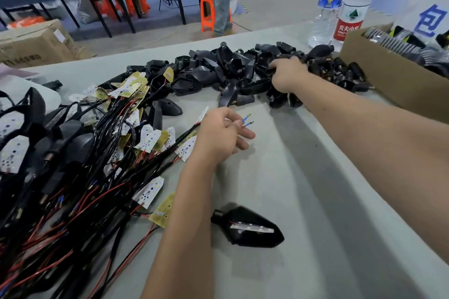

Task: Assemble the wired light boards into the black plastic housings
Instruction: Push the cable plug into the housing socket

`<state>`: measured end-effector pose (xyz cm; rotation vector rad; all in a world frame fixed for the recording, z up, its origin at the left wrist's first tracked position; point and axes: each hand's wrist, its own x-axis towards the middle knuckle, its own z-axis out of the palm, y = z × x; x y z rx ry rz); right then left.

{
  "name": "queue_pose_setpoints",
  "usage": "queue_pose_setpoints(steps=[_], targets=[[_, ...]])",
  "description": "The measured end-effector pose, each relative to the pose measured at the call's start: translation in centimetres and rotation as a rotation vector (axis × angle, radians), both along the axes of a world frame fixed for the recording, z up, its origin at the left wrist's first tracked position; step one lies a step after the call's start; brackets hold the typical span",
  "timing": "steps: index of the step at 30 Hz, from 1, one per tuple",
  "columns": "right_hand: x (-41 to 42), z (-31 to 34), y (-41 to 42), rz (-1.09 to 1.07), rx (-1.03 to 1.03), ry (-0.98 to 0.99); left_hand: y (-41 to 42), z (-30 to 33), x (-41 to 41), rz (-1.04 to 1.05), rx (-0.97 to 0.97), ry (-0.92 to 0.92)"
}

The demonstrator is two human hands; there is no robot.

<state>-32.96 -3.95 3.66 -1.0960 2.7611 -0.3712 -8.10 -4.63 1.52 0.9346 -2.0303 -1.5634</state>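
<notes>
On the table [303, 177] we see the box [379, 73] marked "包", then the housings [218, 73], where our right hand [289, 75] grips one. The boards [148, 138] lie left. A bottle [352, 7] reads "农夫山泉". Our left hand [218, 136] pinches a wire [245, 121].

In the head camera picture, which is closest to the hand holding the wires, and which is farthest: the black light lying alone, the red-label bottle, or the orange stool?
From the left hand, nearest first:
1. The lone black light, on the table nearer the camera.
2. The red-label bottle, standing at the table's far right.
3. The orange stool, on the floor beyond the table.
</notes>
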Motion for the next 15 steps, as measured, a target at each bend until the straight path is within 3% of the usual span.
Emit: queue_pose_setpoints(steps=[8,15], targets=[[-0.1,-1.0,0.9,-0.161,-0.333,0.008,-0.9,-0.9,-0.2,0.158,-0.015,0.029],[-0.6,0.5,2.1,-0.218,-0.260,-0.010,-0.9,-0.6,0.5,0.222,0.039,0.116]])
